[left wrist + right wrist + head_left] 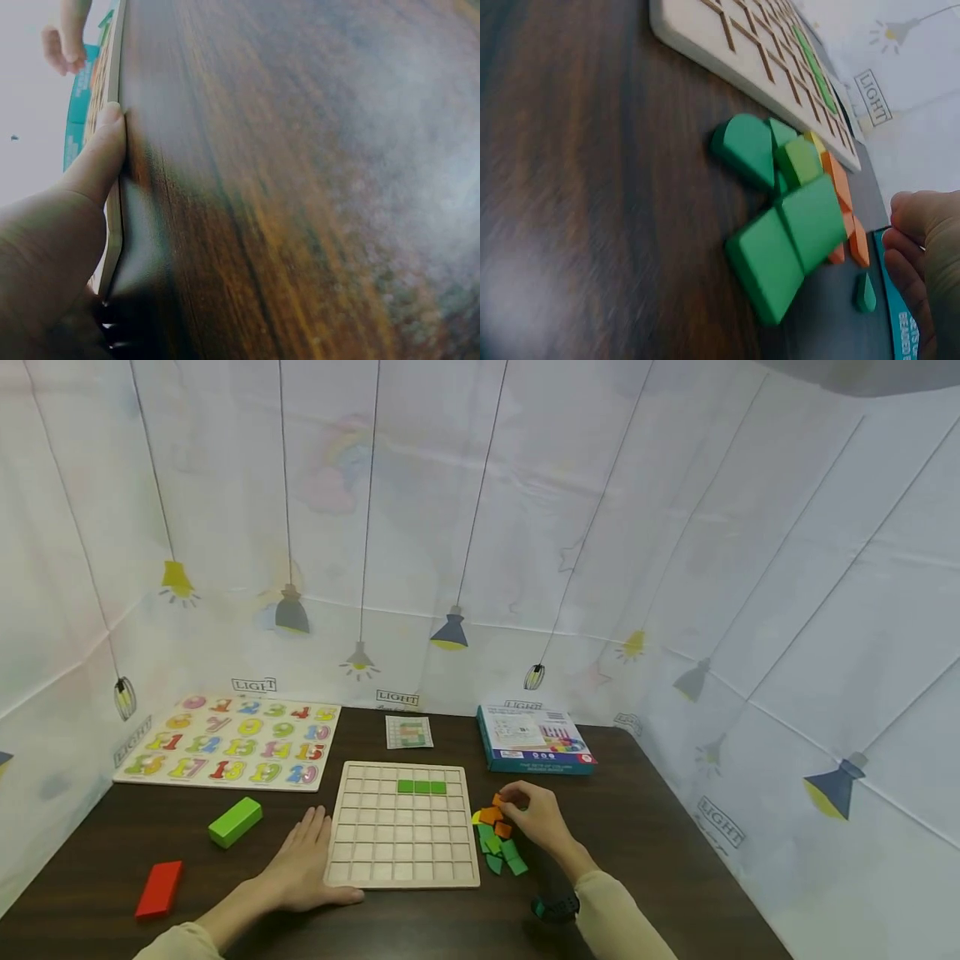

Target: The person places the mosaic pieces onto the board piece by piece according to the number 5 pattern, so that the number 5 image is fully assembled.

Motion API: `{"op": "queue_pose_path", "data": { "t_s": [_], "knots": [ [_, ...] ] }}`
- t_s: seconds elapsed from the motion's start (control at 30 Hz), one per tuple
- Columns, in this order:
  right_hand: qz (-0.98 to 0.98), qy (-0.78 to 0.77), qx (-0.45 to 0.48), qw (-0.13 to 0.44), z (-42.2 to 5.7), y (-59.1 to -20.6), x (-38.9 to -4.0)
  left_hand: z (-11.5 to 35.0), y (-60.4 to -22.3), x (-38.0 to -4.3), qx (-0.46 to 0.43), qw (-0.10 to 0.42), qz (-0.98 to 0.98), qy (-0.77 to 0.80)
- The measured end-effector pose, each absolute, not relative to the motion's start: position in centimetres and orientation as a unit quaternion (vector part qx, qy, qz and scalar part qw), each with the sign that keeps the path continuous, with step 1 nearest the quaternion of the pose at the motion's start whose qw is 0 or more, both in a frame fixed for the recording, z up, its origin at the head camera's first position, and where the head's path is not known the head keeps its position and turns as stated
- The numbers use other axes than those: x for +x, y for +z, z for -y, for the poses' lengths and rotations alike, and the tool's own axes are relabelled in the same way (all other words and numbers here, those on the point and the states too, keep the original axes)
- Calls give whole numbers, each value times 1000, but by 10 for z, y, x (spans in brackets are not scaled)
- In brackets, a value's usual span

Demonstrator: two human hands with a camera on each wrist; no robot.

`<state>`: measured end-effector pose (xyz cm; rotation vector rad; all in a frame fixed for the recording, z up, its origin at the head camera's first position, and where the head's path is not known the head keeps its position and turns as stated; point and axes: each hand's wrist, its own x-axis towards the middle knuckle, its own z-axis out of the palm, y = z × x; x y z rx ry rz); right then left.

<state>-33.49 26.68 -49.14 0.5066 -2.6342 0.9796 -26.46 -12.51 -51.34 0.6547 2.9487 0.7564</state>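
My left hand (pixel 303 864) lies beside the left edge of a pale wooden grid board (pixel 375 831), fingers straight. Its thumb (pixel 101 154) rests along the board's front edge. Three light green tiles (pixel 422 787) sit in a row in the board's second row of squares. Right of the board my right hand (pixel 536 814) pinches a small orange piece (pixel 498 799) at its fingertips. Under and in front of this hand lies a loose pile of green pieces (pixel 791 232), orange pieces (pixel 838 184) and a bit of yellow (pixel 476 817). A dark green teardrop piece (pixel 865 294) lies below the fingers.
Behind the board are a small pattern card (pixel 408 732) and a blue and white game box (pixel 536 739). A number puzzle board (pixel 232 742) lies at the back left. A green block (pixel 236 822) and a red block (pixel 159 890) lie left of my left hand.
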Motion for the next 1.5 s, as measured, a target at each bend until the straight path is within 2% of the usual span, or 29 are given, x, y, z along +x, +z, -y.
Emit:
{"op": "queue_pose_path", "data": {
  "t_s": [0.37, 0.6, 0.87, 1.17, 1.5],
  "knots": [
    [918, 334, 163, 142, -280, -490, -315, 126, -509, -264, 218, 6, -948, 232],
    [924, 331, 151, 120, -286, -495, -305, 126, -509, -263, 215, 11, -949, 230],
    [917, 340, 171, 120, -285, -494, -298, 126, -510, -264, 213, 12, -950, 229],
    [921, 330, 172, 110, -281, -495, -293, 126, -509, -264, 214, 11, -949, 229],
    [917, 336, 173, 127, -275, -493, -300, 125, -509, -263, 212, 14, -949, 235]
  ]
}}
